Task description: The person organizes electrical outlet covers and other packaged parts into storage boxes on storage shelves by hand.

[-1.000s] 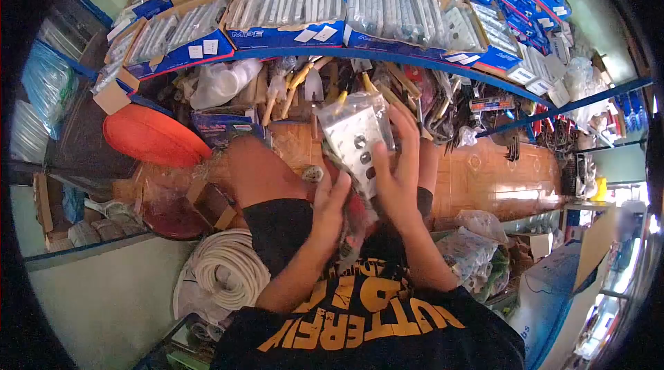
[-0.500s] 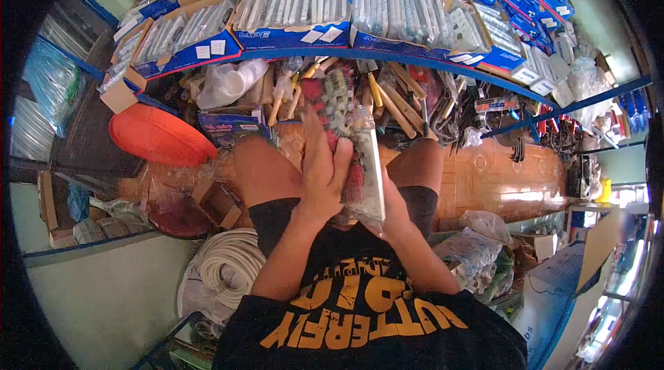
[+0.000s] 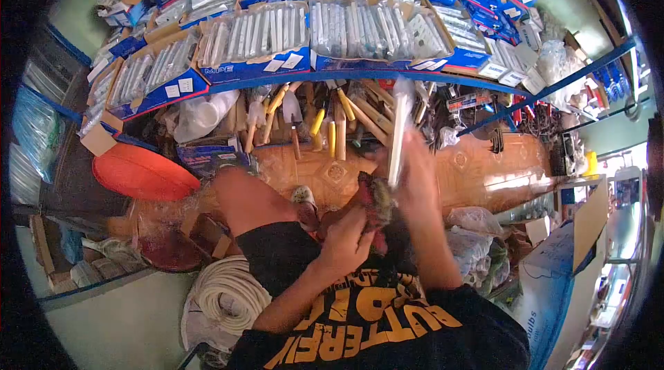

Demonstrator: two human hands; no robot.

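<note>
My left hand [image 3: 347, 240] is closed around a bunched red and grey patterned cloth [image 3: 377, 202], held low over my lap. My right hand [image 3: 417, 180], slightly blurred, grips a flat white plate in clear plastic wrap [image 3: 399, 131]. The plate stands nearly upright, edge toward me, and its top overlaps the blue shelf edge [image 3: 346, 71] in this view. Behind it is an open blue box [image 3: 377, 64] packed with similar wrapped plates. Another blue box of wrapped plates [image 3: 256, 69] sits to its left.
Under the shelf hang or lean several wooden-handled tools [image 3: 370, 121] and a trowel [image 3: 292, 111]. A red-orange basin [image 3: 145, 173] is at left, above a coil of white hose [image 3: 232, 294]. Plastic bags [image 3: 470, 252] and a large carton [image 3: 553, 287] lie to the right.
My right hand has lifted the wrapped plate away from the cloth, up toward the shelf. My left hand has lowered with the cloth, now bunched. The view has shifted right.
</note>
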